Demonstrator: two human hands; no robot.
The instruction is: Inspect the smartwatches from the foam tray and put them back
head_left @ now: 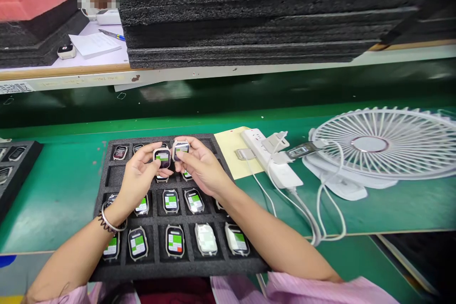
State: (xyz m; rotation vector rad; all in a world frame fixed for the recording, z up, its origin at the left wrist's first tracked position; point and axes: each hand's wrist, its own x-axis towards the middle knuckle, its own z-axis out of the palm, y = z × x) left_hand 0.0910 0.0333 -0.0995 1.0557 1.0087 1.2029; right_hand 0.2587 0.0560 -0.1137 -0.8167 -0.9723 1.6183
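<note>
Over a black foam tray [155, 221] I hold two strapless smartwatches side by side. My left hand [137, 171] grips one smartwatch [162, 157] by its edges, thumb at the lower part of its lit green-and-white screen. In my right hand [199, 164] is the other smartwatch [182, 146], with the thumb across its screen. More watches sit in the tray's compartments below, several with green-and-white screens. One watch [175, 241] in the front row also shows a red patch, and another [205, 239] looks mostly white. My hands and forearms cover part of the tray.
A white power strip [272, 159] with chargers and cables lies right of the tray on yellow paper [228, 145]. Beyond it stands a white fan [374, 145]. Another foam tray [21, 171] is at left. Stacked foam trays [249, 28] fill the shelf; a person sits behind.
</note>
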